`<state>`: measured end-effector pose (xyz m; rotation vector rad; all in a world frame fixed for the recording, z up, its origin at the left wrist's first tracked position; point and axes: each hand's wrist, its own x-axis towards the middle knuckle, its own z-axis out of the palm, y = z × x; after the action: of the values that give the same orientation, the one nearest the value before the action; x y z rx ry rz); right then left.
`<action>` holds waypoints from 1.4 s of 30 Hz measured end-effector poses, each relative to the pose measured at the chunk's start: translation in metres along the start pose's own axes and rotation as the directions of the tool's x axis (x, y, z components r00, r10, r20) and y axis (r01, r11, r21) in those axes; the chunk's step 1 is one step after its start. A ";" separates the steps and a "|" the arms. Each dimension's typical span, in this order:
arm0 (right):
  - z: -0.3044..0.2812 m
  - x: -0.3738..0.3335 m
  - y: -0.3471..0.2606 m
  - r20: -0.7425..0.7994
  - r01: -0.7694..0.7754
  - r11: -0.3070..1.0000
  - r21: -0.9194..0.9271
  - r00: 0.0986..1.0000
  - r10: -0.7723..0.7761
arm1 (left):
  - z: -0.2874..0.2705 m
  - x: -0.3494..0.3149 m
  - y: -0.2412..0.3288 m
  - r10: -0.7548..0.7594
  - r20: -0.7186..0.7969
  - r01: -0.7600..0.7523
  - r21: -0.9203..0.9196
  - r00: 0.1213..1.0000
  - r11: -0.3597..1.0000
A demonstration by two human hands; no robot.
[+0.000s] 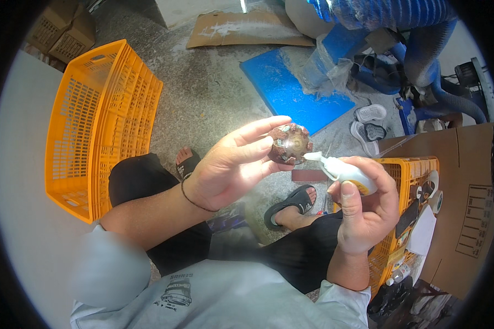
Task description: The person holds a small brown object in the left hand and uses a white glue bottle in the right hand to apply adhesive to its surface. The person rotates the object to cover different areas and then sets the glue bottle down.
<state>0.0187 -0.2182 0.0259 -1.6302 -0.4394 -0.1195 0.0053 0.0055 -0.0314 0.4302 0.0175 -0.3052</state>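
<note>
My left hand (230, 156) pinches a round brown piece (297, 143) by its edge between thumb and fingers. Its middle is glossy and domed, and its rim is rough, with reddish-brown and pale bits; the exact kind is unclear. In my right hand (368, 205) is a small white squeeze bottle (346, 174) with a narrow nozzle and a patch of yellow on its side. The nozzle tip points left at the lower right rim of the round piece, very close to it; I cannot tell whether they touch.
Stacked yellow plastic crates (107, 126) stand at the left. Another yellow crate (389, 236) on the right bears tape rolls and papers, beside a large cardboard box (461, 181). Ahead lie a blue board (274, 77), blue hoses (389, 13) and shoes (368, 131).
</note>
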 end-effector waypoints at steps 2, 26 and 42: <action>0.000 0.001 0.001 0.016 0.003 1.000 -0.010 1.000 -0.003 | 0.001 0.000 0.000 0.003 0.007 -0.003 0.008 1.000 1.000; 0.002 0.003 0.003 0.139 0.181 0.947 -0.266 0.979 -0.148 | 0.001 -0.001 -0.003 -0.021 -0.004 0.022 0.031 1.000 0.999; 0.003 0.003 0.003 0.108 0.176 0.960 -0.217 0.982 -0.156 | 0.002 0.000 -0.004 -0.016 -0.006 0.016 0.048 1.000 0.999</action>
<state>0.0219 -0.2148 0.0238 -1.8256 -0.6515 -0.2303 0.0041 0.0015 -0.0312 0.4785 0.0187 -0.3207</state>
